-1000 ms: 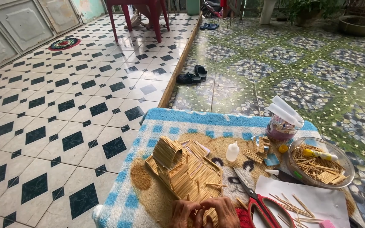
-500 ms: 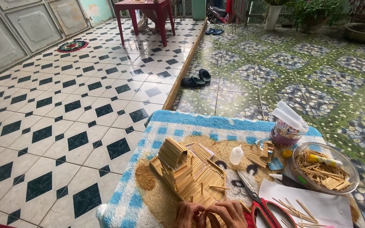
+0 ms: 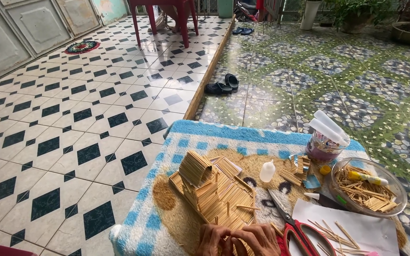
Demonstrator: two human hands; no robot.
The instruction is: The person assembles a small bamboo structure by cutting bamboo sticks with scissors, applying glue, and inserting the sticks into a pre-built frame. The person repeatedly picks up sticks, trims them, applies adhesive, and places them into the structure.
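At the bottom edge my left hand (image 3: 213,239) and my right hand (image 3: 257,239) meet, fingers pinched together on thin wooden sticks (image 3: 237,242) lying on the blue-and-tan towel (image 3: 224,134). Just beyond my hands stands a small house model made of sticks (image 3: 205,182), with a flat panel of sticks in front of it. Red-handled scissors (image 3: 294,227) lie right of my right hand. A small white glue bottle (image 3: 267,171) stands behind the model.
A clear bowl of sticks (image 3: 366,187) and a plastic cup with white tubes (image 3: 326,140) sit at the right. White paper (image 3: 357,227) carries loose sticks. Dark sandals (image 3: 222,85) lie on the floor beyond, and a red table (image 3: 164,14) stands far back.
The view has dropped and moved closer to the towel. My hands stay together on the sticks at the bottom edge; the model and bowl have not moved.
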